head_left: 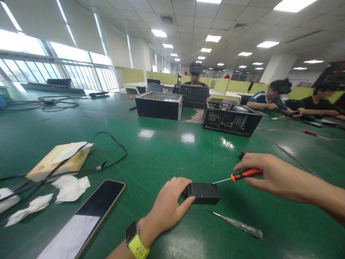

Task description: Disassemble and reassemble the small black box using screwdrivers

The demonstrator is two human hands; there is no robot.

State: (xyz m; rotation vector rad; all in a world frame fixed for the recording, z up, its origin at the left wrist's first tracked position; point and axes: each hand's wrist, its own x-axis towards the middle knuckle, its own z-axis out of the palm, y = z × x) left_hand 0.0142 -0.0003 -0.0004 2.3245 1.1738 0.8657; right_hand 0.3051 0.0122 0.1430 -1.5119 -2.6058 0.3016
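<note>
A small black box (pixel 206 194) lies on the green table, and my left hand (pixel 171 201) grips its left end between thumb and fingers. My right hand (pixel 265 176) is closed around the orange-and-black handle of a screwdriver (pixel 246 174). The screwdriver's thin shaft points left, and its tip meets the top far edge of the box near the right end. Just in front of the box rests a second screwdriver with a clear handle (pixel 239 225). Beyond my right fingers, partly hidden by them, is a small dark piece (pixel 243 154).
Left of my hand lie a phone (pixel 104 196), crumpled tissues (pixel 71 189), a tissue pack (pixel 60 160) and a looping black cable (pixel 118 158). Open computer cases (pixel 159 108) stand farther back. Another orange screwdriver (pixel 311 133) lies at right, near co-workers (pixel 275 95).
</note>
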